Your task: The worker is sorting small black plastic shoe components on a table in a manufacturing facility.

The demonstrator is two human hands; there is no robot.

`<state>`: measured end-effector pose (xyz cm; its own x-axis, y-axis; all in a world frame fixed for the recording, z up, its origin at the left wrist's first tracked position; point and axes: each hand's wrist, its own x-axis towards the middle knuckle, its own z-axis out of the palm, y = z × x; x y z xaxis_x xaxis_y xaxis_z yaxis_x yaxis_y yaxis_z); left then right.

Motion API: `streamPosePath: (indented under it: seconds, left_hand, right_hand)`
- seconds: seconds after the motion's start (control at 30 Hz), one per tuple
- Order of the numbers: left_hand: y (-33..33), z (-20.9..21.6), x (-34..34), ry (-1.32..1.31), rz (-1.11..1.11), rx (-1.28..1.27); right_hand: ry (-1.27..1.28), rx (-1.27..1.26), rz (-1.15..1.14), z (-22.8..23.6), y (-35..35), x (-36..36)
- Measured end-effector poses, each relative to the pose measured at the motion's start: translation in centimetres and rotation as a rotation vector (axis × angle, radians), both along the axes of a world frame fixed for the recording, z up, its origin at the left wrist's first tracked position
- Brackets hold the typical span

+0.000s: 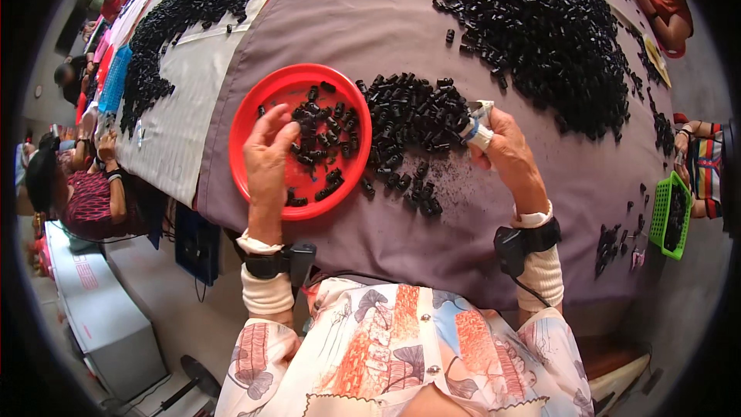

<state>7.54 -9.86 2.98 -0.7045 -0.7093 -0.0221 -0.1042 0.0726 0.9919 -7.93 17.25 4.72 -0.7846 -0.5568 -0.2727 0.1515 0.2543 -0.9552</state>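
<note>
A round red basin (238,162) stands on the cloth before me, with short black ribbed cylindrical pieces (328,127) scattered inside. Over its left side is my left hand (268,156), fingers apart and bent, with nothing visible in them. Beside the basin lies a small heap of the same black pieces (417,112). At that heap's right edge my right hand (505,143) has its fingers curled in, thumb and forefinger wrapped in white tape. Whatever lies between those fingertips is too small to make out.
A large mound of black pieces (540,38) covers the far right; another pile (193,15) lies far left on pale cloth. A green basket (662,212) is at the right edge, near a person in stripes (704,162). Other people sit on the left by a blue basket (116,77).
</note>
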Motion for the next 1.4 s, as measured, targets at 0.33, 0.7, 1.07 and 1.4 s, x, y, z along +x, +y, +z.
streamPosePath:
  seconds: [0.33,0.7,1.07,1.4]
  left_hand:
    - [9.9,-1.0,-3.6,-0.087,-0.539,-0.702]
    - [11.4,-3.2,-4.7,-0.163,-0.598,-0.908]
    - [9.2,2.5,-6.1,0.076,-0.654,0.129]
    - [8.8,2.3,-6.9,0.211,-0.58,0.425]
  right_hand:
    - [-0.033,0.004,0.072,-1.6,0.2,-0.1]
    - [-0.041,0.038,0.035,-2.1,1.0,-0.1]
    - [-0.014,-0.135,0.164,0.9,-1.9,0.2]
    - [0.107,-0.087,0.116,2.0,-2.7,-0.2]
